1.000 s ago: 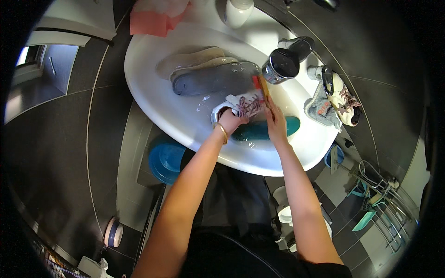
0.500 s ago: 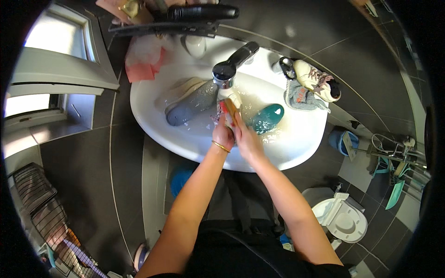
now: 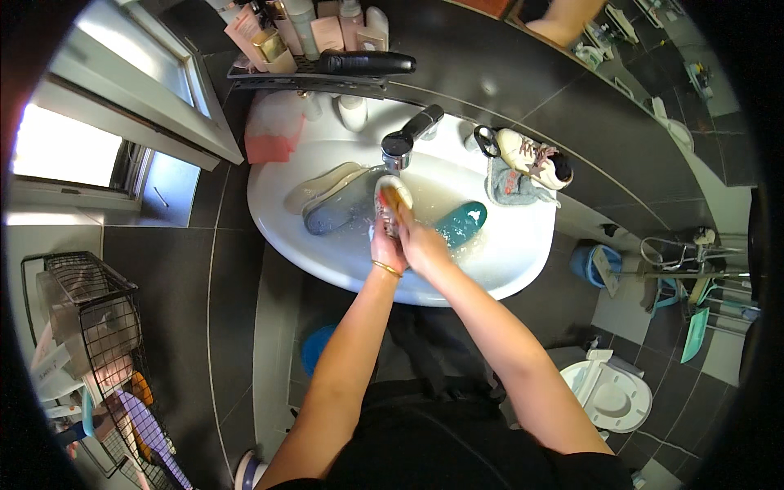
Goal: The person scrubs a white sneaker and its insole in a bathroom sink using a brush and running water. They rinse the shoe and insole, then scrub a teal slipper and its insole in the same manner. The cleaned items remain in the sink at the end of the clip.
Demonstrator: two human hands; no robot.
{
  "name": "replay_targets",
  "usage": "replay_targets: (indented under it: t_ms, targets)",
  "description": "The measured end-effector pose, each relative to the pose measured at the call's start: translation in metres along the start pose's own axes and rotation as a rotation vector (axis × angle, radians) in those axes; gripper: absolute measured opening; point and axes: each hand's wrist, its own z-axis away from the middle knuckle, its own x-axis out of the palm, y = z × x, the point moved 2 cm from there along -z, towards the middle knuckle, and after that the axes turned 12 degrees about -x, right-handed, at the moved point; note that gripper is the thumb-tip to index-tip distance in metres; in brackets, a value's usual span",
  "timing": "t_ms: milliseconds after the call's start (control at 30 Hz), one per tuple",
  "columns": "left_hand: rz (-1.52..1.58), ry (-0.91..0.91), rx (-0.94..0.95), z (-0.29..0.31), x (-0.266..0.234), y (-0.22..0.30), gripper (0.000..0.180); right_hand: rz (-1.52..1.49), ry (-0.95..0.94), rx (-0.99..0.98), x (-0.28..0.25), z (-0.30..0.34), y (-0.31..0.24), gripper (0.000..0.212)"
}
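Over the water in the white sink [image 3: 265, 220], my left hand [image 3: 386, 247] is closed around a pale sneaker [image 3: 385, 188] with its toe pointing toward the tap. My right hand [image 3: 425, 247] grips a brush [image 3: 398, 201] with a yellowish-brown back, pressed against the sneaker's upper; its bristles are mostly hidden. Left of the sneaker, a long grey-blue insole-like piece [image 3: 339, 212] lies in the water beside a beige one [image 3: 322, 184]. A wet teal rounded object [image 3: 462, 224] lies to the right of my hands; its kind is unclear.
A chrome tap [image 3: 398, 147] stands behind my hands. On the right rim, another pale sneaker [image 3: 527, 155] rests by a grey cloth [image 3: 510, 184]. A pink-and-clear bag [image 3: 273, 147] and white bottle [image 3: 353, 113] occupy the back left, below a bottle-filled shelf [image 3: 310, 80].
The sneaker has tilted up so its toe shows more, with the brush now over its upper. My view has shifted, revealing more of the shelf.
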Motion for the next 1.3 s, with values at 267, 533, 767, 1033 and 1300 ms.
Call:
replay_targets:
  t_ms: [267, 533, 767, 1033, 1300]
  targets:
    - [0.015, -0.103, 0.129, 0.001, 0.015, -0.032, 0.05, 0.054, -0.034, 0.06, -0.019, -0.012, 0.002, 0.045]
    - [-0.14, -0.03, 0.268, -0.037, -0.02, -0.021, 0.045, 0.07, -0.056, -0.095, -0.011, 0.001, 0.003, 0.045]
    - [-1.134, 0.335, 0.339, -0.056, -0.037, -0.007, 0.042, -0.16, 0.034, -0.153, -0.001, 0.018, 0.105, 0.044]
    - [-0.349, 0.079, -0.071, -0.057, -0.014, 0.002, 0.041, -0.202, -0.064, 0.182, 0.014, -0.002, 0.12, 0.047]
    - [-1.542, 0.518, 0.469, -0.132, -0.063, -0.002, 0.034, -0.063, -0.173, 0.103, 0.02, -0.018, 0.056, 0.047]
